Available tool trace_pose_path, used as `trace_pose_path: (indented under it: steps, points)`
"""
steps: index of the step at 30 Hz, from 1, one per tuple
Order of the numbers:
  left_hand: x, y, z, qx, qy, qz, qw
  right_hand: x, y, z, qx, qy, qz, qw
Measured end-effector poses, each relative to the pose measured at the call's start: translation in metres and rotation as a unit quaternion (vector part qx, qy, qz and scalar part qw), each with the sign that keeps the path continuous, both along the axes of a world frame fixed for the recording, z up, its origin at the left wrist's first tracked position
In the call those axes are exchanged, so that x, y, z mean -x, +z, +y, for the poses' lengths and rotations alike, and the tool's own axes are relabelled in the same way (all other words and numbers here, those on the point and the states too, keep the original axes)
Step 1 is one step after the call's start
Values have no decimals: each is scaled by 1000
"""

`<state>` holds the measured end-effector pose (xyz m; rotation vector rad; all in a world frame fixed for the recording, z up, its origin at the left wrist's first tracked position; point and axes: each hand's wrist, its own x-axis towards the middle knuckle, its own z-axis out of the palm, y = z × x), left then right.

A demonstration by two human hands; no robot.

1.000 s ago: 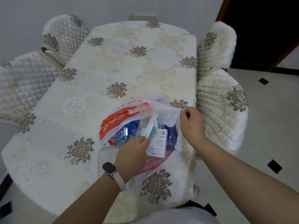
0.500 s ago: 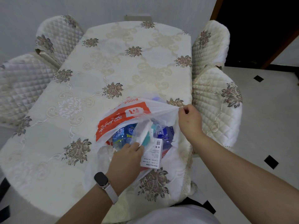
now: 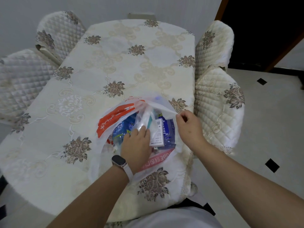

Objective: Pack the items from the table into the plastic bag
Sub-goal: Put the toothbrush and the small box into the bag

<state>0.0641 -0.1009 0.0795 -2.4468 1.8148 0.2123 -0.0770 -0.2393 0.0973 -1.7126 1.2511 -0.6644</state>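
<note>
A white plastic bag point(image 3: 115, 116) with orange print lies open at the near right part of the table point(image 3: 102, 66). Inside it show blue packets point(image 3: 122, 129), a dark blue pack point(image 3: 169, 130) and a clear packet point(image 3: 144, 119) with a white label card. My left hand point(image 3: 136, 145), with a watch on the wrist, reaches into the bag's mouth and grips the clear packet at its near end. My right hand point(image 3: 189, 129) pinches the bag's right rim and holds it up and open.
Quilted chairs stand around the table: two on the left point(image 3: 21, 79), two on the right point(image 3: 218, 102). The table's near edge hangs over my lap. A tiled floor point(image 3: 271, 129) with black insets lies to the right, and a dark doorway point(image 3: 263, 30) is at the back right.
My left hand has pushed the clear packet deeper into the bag, away from me. My right hand keeps its hold on the rim.
</note>
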Motion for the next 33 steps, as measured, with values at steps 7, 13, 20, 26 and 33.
trace_pose_path:
  steps: [7, 13, 20, 26, 33]
  points:
    - [-6, 2, -20, -2, -18, -18, 1000, 10, 6, 15, 125, 136, 57, 981]
    - [-20, 2, -43, 21, 53, 14, 998, 21, 4, 23, 153, 206, 70, 964]
    - [-24, -2, -45, 58, 72, 33, 995, 23, 3, 15, 99, 145, 104, 979]
    - [-24, 29, 34, 199, 40, 85, 975, 32, -8, 34, 168, 104, 93, 976]
    - [-37, -7, 144, 237, 270, 159, 920, 42, -27, 74, 384, 231, 124, 885]
